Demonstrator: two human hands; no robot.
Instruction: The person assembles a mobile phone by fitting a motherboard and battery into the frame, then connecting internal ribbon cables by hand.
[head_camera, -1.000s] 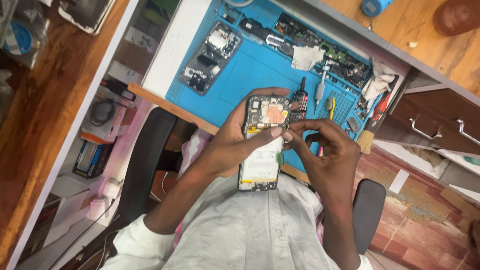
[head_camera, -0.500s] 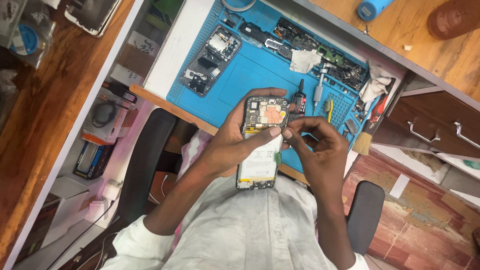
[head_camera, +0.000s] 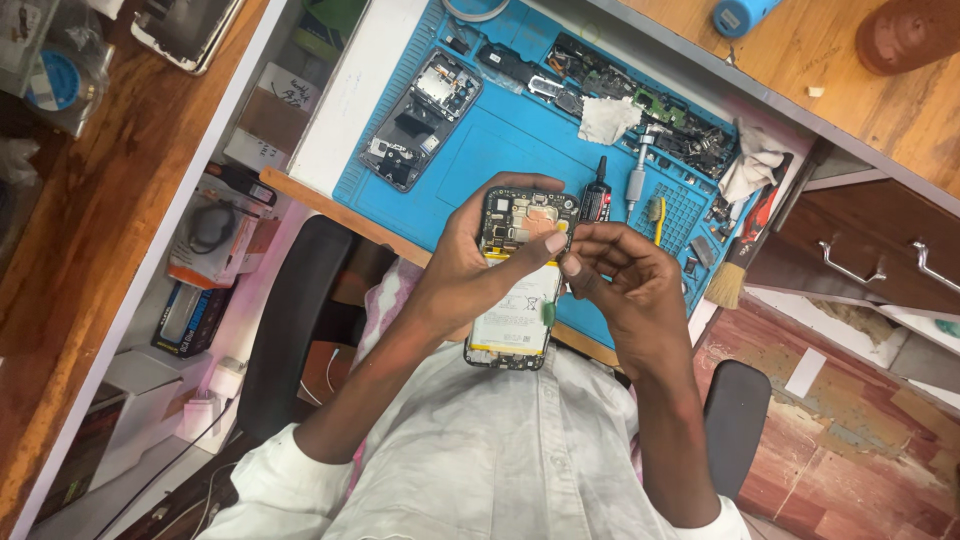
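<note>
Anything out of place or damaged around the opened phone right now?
Nothing looks damaged. The left hand holds the opened phone, back cover off and battery exposed, with the right hand at its edge. Loose parts and crumpled cloths crowd the blue mat behind.

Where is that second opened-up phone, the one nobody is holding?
In the head view, the spare opened phone lies at the upper left of the blue work mat, up and left of the left hand holding the other phone.

A wooden desk (head_camera: 70, 230) with brown drawers (head_camera: 860, 270) stands over a worn reddish floor (head_camera: 860, 440).
</note>
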